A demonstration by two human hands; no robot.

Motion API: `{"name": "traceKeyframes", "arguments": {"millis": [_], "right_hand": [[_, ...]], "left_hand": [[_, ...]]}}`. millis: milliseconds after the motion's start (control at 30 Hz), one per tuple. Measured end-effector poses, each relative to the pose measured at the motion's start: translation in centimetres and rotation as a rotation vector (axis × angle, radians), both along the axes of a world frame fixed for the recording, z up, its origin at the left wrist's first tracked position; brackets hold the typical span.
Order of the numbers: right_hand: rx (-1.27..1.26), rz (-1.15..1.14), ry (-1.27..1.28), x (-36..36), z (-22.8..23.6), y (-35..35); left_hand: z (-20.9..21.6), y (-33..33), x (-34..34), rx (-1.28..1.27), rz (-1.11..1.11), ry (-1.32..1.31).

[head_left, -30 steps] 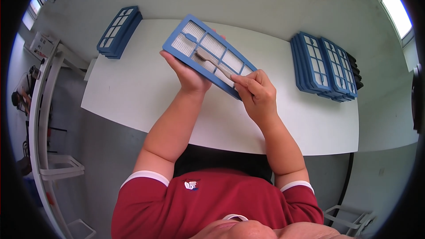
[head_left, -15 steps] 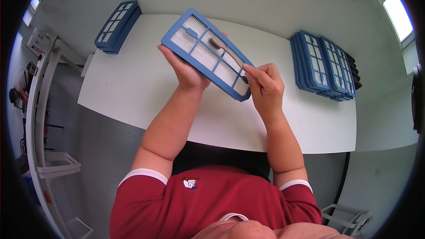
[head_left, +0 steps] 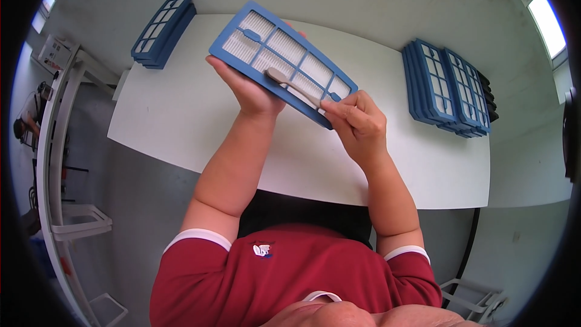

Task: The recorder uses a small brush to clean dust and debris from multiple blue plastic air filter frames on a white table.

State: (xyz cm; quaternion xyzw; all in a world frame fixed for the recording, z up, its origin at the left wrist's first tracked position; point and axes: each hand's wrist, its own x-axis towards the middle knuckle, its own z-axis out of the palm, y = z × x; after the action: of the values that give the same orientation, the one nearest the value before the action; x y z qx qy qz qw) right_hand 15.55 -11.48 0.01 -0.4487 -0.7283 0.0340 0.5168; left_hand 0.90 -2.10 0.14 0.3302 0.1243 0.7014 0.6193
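A blue-framed filter panel (head_left: 286, 46) with white pleated cells is tilted above the table. My left hand (head_left: 255, 93) grips it from beneath by its long edges, the thumb along the near left side and fingertips showing past the far edge. In my right hand (head_left: 361, 120), closed in a pinch, is the pale handle of a small brush (head_left: 296, 87), which looks like a toothbrush. Its greyish head lies over the pleats near the panel's lower long edge. The bristle side faces away from view. My right fingers are close to the panel's right end.
Below is a white table (head_left: 175, 109). A small stack of blue filters (head_left: 160, 33) sits at its far left corner; two taller filter stacks (head_left: 445, 88) stand at the far right, with dark objects (head_left: 488, 98) behind. A wall runs along the table's far side.
My right hand has moved the brush from the panel's far row of cells to its near row. The panel has shifted slightly up and left and turned a little.
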Motion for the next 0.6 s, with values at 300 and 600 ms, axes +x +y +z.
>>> {"name": "traceKeyframes", "arguments": {"millis": [300,600], "right_hand": [[-0.002,-0.089,-0.026,0.29,-0.04,0.41],[0.042,-0.127,-0.047,0.87,-0.39,0.51]], "left_hand": [[-0.22,0.38,-0.14,0.022,0.043,-0.035],[0.28,0.3,-0.38,0.06,0.114,-0.047]]}}
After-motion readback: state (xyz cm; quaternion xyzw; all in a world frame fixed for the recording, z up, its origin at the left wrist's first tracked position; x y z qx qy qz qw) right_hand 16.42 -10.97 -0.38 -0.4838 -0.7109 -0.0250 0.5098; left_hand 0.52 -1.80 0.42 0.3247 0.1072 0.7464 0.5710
